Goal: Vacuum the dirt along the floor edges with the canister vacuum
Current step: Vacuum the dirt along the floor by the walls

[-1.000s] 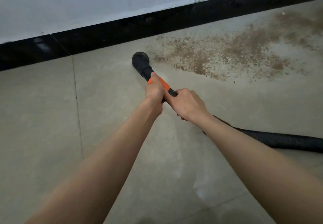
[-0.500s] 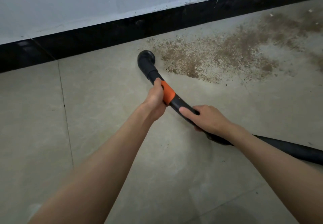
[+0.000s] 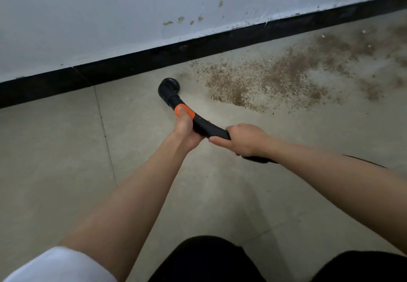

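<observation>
We hold the vacuum's curved black wand (image 3: pixel 207 128) with 2 hands. Our left hand (image 3: pixel 185 130) wraps around it just behind the orange collar (image 3: pixel 184 111), thumb lying along the collar, and our right hand (image 3: pixel 244 139) grips the wand farther back, where it meets the hose (image 3: pixel 257 159). The canister itself is out of view.

The round brush nozzle (image 3: pixel 170 85) sits on the tiled floor (image 3: pixel 66 149), near the black baseboard (image 3: pixel 132 63) but not touching it, and its bristled mouth faces right toward the dirt (image 3: pixel 264 83). That brown, grainy patch begins just beside the nozzle and spreads to the right along the wall, thinning toward the far corner of the view. A few specks sit right at the nozzle's rim.

We judge the step in hand to be the sweep along the edge, with the floor to the left looking clean and most of the patch not yet taken up. The next move calls for sliding the nozzle rightward into the dirt, keeping the bristles flat on the tile and close to the baseboard, with both grips firm so the hose does not twist the wand off line.
</observation>
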Action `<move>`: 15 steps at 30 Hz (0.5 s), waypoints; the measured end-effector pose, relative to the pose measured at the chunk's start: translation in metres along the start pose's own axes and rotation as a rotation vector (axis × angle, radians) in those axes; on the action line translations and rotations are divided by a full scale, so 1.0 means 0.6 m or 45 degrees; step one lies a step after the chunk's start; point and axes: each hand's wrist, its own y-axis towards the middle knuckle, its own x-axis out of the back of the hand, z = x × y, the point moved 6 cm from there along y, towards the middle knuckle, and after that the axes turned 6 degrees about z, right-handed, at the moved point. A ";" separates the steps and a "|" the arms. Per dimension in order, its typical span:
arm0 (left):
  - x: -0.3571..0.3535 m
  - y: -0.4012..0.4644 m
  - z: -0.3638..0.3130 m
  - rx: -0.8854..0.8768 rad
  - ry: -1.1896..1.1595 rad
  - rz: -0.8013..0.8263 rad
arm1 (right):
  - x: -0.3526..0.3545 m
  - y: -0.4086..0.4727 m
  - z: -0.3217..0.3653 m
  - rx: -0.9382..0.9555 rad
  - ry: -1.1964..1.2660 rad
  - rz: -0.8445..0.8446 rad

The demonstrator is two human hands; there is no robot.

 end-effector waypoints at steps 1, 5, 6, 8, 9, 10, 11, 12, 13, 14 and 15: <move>-0.002 -0.005 -0.002 -0.002 -0.018 0.001 | 0.003 -0.002 0.003 0.005 0.018 0.007; -0.001 -0.001 -0.017 -0.052 0.022 -0.040 | -0.008 -0.004 -0.007 0.090 0.277 0.047; 0.000 0.002 -0.021 -0.070 0.071 -0.066 | -0.016 -0.005 -0.012 0.124 0.361 0.058; 0.000 0.008 -0.024 -0.102 0.163 -0.120 | -0.035 -0.007 -0.024 0.177 0.475 0.082; -0.002 0.011 -0.021 -0.119 0.192 -0.152 | -0.044 -0.008 -0.030 0.195 0.485 0.077; -0.004 0.014 -0.019 -0.143 0.204 -0.185 | -0.051 -0.007 -0.035 0.212 0.459 0.044; -0.008 0.016 -0.015 -0.170 0.194 -0.218 | -0.052 -0.004 -0.040 0.231 0.403 -0.009; -0.012 0.020 -0.009 -0.193 0.163 -0.247 | -0.048 0.000 -0.047 0.252 0.333 -0.069; -0.017 0.023 -0.003 -0.211 0.120 -0.269 | -0.041 0.005 -0.055 0.275 0.273 -0.121; -0.024 0.025 0.003 -0.227 0.080 -0.283 | -0.031 0.009 -0.066 0.301 0.236 -0.157; -0.033 0.027 0.009 -0.243 0.049 -0.292 | -0.022 0.014 -0.079 0.328 0.215 -0.174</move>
